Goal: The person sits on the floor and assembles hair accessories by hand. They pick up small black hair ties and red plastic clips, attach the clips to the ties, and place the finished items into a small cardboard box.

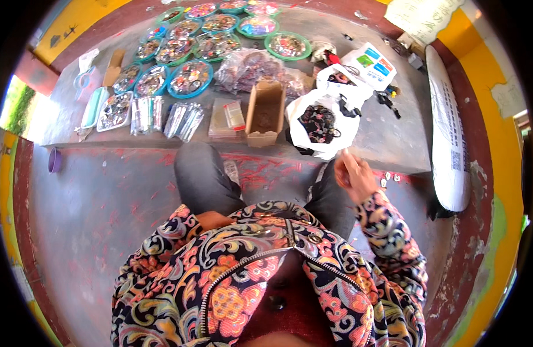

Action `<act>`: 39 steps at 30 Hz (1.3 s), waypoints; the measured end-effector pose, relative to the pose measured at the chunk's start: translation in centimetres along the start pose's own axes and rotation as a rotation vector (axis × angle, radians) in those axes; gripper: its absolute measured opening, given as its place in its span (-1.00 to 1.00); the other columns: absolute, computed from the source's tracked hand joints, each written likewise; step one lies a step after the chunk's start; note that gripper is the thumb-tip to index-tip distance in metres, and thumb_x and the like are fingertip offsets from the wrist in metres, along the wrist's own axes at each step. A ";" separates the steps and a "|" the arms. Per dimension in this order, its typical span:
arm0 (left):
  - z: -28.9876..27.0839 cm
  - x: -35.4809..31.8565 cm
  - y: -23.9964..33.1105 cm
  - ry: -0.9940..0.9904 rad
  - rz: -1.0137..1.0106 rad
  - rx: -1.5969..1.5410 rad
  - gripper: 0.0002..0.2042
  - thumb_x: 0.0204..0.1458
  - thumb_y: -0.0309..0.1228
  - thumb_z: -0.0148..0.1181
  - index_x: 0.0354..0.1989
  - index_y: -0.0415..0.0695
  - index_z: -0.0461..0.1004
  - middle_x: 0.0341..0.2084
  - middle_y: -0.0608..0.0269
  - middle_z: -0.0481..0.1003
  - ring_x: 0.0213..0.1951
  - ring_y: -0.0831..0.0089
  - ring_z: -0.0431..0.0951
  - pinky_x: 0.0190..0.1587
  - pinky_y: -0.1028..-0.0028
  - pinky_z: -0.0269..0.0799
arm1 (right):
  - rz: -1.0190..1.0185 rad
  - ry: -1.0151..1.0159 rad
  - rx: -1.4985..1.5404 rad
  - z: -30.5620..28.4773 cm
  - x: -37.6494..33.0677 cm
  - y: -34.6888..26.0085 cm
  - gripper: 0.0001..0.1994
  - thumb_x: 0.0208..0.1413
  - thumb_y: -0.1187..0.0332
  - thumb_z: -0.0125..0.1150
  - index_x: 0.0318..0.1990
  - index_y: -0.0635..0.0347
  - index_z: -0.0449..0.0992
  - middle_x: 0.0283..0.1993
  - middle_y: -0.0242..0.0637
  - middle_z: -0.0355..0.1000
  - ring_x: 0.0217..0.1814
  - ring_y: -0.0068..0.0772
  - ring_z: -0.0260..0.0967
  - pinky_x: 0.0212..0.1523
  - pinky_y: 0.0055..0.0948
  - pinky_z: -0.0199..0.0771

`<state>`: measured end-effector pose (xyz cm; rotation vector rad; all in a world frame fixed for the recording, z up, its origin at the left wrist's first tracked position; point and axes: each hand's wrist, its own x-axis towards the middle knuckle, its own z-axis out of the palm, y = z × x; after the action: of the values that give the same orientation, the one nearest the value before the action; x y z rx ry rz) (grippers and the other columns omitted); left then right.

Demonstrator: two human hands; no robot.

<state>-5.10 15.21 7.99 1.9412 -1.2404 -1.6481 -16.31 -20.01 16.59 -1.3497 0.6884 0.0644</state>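
Observation:
My right hand (355, 176) is raised over my right knee, close to the near edge of a white plastic bag (348, 132). Its thumb and fingers are drawn together; anything between them is too small to make out. The bag lies open with a pile of dark, patterned small items (318, 123) inside. Low against my lap, beside the left thigh, rests my left hand (213, 220), its fingers hidden by the jacket and the leg. An open cardboard box (265, 113) stands just left of the bag.
On the raised grey ledge (394, 147) are blue and green basins (190, 78) of small packaged goods, bundles of pens (184, 121), flat clear packets (226, 118) and a large plastic sack (249, 70). A long white wrapped roll (449, 133) leans at right. A purple pot (54, 160) sits at left.

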 end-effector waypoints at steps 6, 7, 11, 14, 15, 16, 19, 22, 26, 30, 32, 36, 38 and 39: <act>-2.4 -1.7 2.8 0.149 0.175 -0.379 -0.79 -0.02 -0.30 0.00 -0.40 -0.20 0.41 -0.56 0.34 0.43 -0.47 0.60 0.39 -0.39 0.59 0.28 | -0.001 0.030 0.772 2.9 4.6 2.9 -0.58 0.03 -0.01 -0.12 -0.57 0.18 0.32 -0.69 -0.37 0.23 -0.67 -0.48 0.17 -0.64 -0.57 0.17; -3.0 -1.4 3.9 0.186 0.120 -0.525 -0.80 -0.01 -0.31 -0.01 -0.46 -0.20 0.41 -0.63 0.39 0.41 -0.51 0.73 0.35 -0.45 0.66 0.26 | -0.014 0.005 0.800 3.4 4.7 2.8 -0.61 0.06 0.03 -0.16 -0.53 0.18 0.33 -0.66 -0.35 0.25 -0.64 -0.48 0.17 -0.61 -0.57 0.18; -4.6 1.8 5.4 0.349 0.278 -0.672 -0.79 0.02 -0.31 -0.07 -0.34 -0.21 0.36 -0.53 0.32 0.42 -0.44 0.63 0.40 -0.54 0.69 0.27 | -0.144 -0.046 0.883 5.9 5.6 2.4 -0.58 0.07 0.00 -0.19 -0.55 0.20 0.33 -0.64 -0.32 0.27 -0.57 -0.40 0.23 -0.52 -0.53 0.23; -4.6 5.2 8.1 0.382 0.388 -0.879 -0.74 0.02 -0.29 -0.08 -0.26 -0.25 0.32 -0.40 0.23 0.42 -0.36 0.56 0.42 -0.54 0.68 0.30 | -0.125 -0.025 0.981 7.9 5.6 1.7 -0.57 0.09 0.01 -0.24 -0.52 0.21 0.32 -0.60 -0.29 0.28 -0.52 -0.39 0.23 -0.47 -0.52 0.24; -4.5 5.8 9.3 0.376 0.355 -0.952 -0.74 0.02 -0.29 -0.07 -0.28 -0.26 0.33 -0.40 0.20 0.43 -0.37 0.53 0.43 -0.57 0.68 0.29 | -0.151 -0.070 0.993 8.1 5.8 2.0 -0.56 0.10 0.00 -0.28 -0.51 0.21 0.31 -0.56 -0.28 0.28 -0.47 -0.39 0.23 -0.42 -0.52 0.24; -4.5 6.2 10.4 0.371 0.320 -1.026 -0.75 0.02 -0.29 -0.07 -0.29 -0.27 0.33 -0.40 0.17 0.44 -0.39 0.51 0.44 -0.59 0.68 0.28 | -0.155 -0.054 0.995 8.4 5.8 2.1 -0.57 0.10 0.01 -0.28 -0.51 0.21 0.30 -0.56 -0.28 0.28 -0.47 -0.39 0.23 -0.43 -0.52 0.24; -3.6 8.5 10.3 0.317 0.291 -1.255 -0.76 0.02 -0.31 -0.06 -0.34 -0.27 0.35 -0.41 0.10 0.45 -0.46 0.44 0.46 -0.69 0.69 0.23 | -0.172 -0.051 0.985 8.8 5.8 2.8 -0.57 0.10 0.00 -0.28 -0.48 0.20 0.32 -0.52 -0.28 0.30 -0.44 -0.37 0.25 -0.39 -0.50 0.24; -3.4 9.3 9.7 0.330 0.235 -1.387 -0.79 0.00 -0.33 -0.03 -0.41 -0.26 0.37 -0.51 0.06 0.47 -0.57 0.45 0.46 -0.77 0.70 0.17 | -0.063 0.041 0.895 8.5 5.6 3.0 -0.57 0.07 -0.03 -0.24 -0.41 0.17 0.34 -0.44 -0.29 0.33 -0.32 -0.39 0.26 -0.27 -0.44 0.18; -3.8 8.7 8.4 0.483 0.191 -1.399 -0.80 -0.01 -0.32 0.00 -0.43 -0.24 0.38 -0.57 0.08 0.46 -0.58 0.47 0.45 -0.76 0.70 0.15 | -0.112 0.181 0.619 7.2 5.9 3.8 -0.63 0.02 0.07 -0.08 -0.09 0.08 0.27 -0.13 -0.37 0.28 -0.07 -0.47 0.13 -0.16 -0.41 0.09; -4.6 7.6 7.6 0.496 0.200 -1.462 -0.79 -0.06 -0.28 0.05 -0.46 -0.20 0.38 -0.60 0.15 0.44 -0.58 0.50 0.43 -0.70 0.67 0.15 | -0.317 0.108 0.266 7.3 5.0 4.2 -0.73 -0.08 0.47 0.01 -0.14 0.18 0.33 -0.10 -0.35 0.28 -0.06 -0.51 0.16 -0.16 -0.57 0.13; -4.9 7.2 7.7 0.487 0.177 -1.483 -0.79 -0.07 -0.26 0.06 -0.48 -0.18 0.39 -0.60 0.18 0.44 -0.59 0.51 0.41 -0.67 0.66 0.14 | -0.429 0.171 -0.172 7.9 3.6 3.6 -0.66 -0.20 0.58 0.02 -0.16 0.18 0.36 -0.05 -0.29 0.25 0.00 -0.38 0.15 -0.06 -0.52 0.14; -4.9 7.1 7.8 0.404 0.163 -1.539 -0.78 -0.06 -0.27 0.03 -0.54 -0.18 0.40 -0.62 0.21 0.43 -0.60 0.53 0.40 -0.67 0.66 0.15 | -0.881 0.137 -0.936 8.5 2.9 3.3 -0.60 -0.34 0.60 0.13 -0.20 0.09 0.41 -0.04 -0.23 0.22 0.03 -0.17 0.14 -0.02 -0.38 0.17; -4.7 7.3 7.3 0.370 0.179 -1.563 -0.78 -0.06 -0.26 0.02 -0.55 -0.18 0.40 -0.64 0.22 0.42 -0.60 0.53 0.40 -0.68 0.65 0.15 | -0.948 0.072 -0.980 9.1 2.7 3.3 -0.66 -0.34 0.56 0.18 -0.26 0.11 0.44 -0.10 -0.23 0.27 -0.01 -0.16 0.16 -0.05 -0.37 0.20; -4.7 7.2 7.2 0.337 0.218 -1.517 -0.72 -0.03 -0.20 -0.02 -0.56 -0.18 0.39 -0.66 0.24 0.41 -0.61 0.53 0.39 -0.69 0.65 0.14 | -0.995 0.071 -0.920 9.3 2.8 3.5 -0.73 -0.30 0.53 0.19 -0.31 0.14 0.47 -0.25 -0.24 0.35 -0.12 -0.19 0.24 -0.12 -0.40 0.25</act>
<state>-4.00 4.21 9.86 0.9350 0.0965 -1.3057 -11.62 -11.66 12.72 -2.4592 -0.0722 -0.5250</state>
